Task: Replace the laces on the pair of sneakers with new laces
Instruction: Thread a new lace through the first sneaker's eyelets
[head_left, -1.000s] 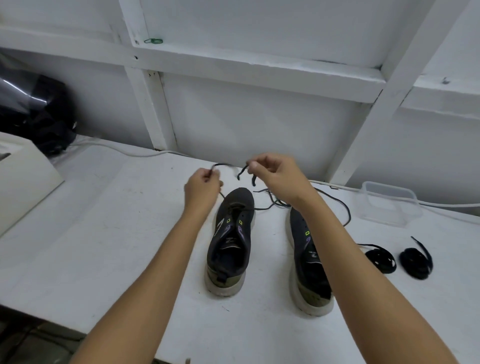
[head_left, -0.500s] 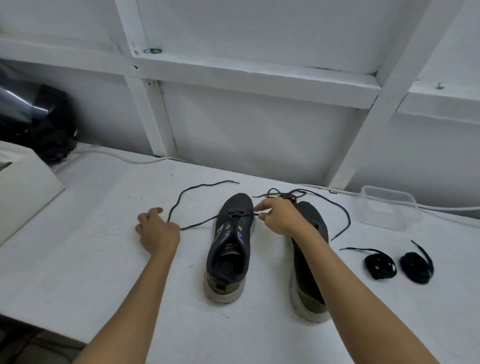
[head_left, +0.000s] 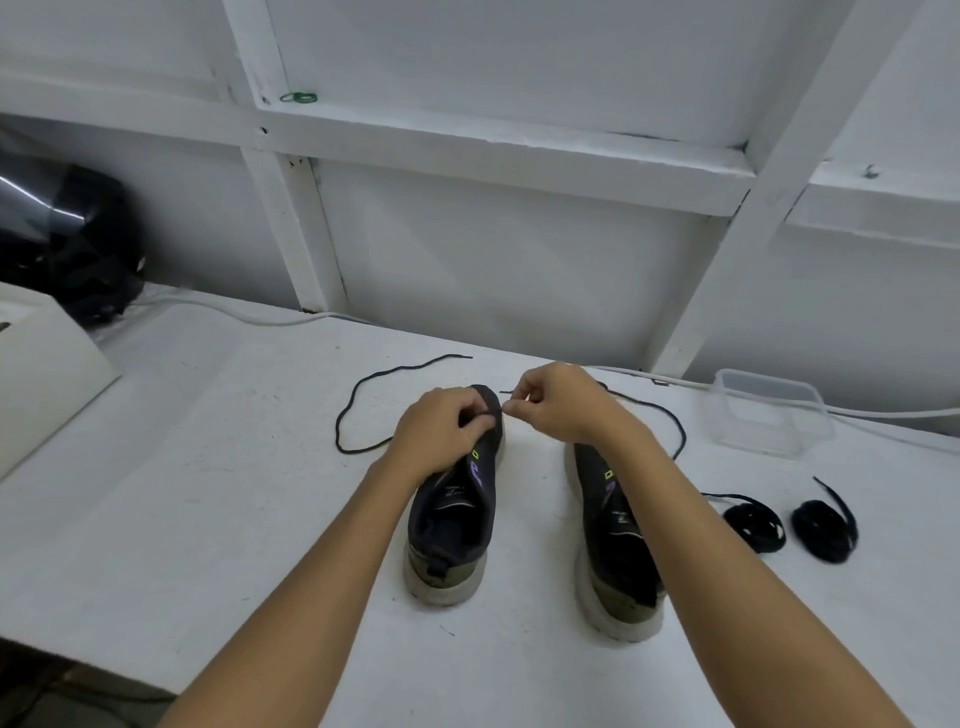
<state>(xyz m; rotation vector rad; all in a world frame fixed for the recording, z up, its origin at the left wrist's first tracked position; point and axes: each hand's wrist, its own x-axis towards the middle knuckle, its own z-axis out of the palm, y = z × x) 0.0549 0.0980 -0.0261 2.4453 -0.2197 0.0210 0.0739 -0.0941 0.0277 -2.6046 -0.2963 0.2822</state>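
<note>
Now both hands (head_left: 441, 431) at lace (head_left: 363, 384).

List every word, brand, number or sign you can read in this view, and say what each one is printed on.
None can be read.
Left sneaker, tongue: a pale mark, too blurred to read.
Right sneaker, tongue: pale print, too small and blurred to read.
Both sneakers: purple and green marks near the eyelets, shapes only, no letters to make out.
Clear plastic container: no label shows.

Even, soft, bright light; faint shadows under the arms. Wide-angle bending toward 3 and 9 o'clock; slight softness throughout.
</note>
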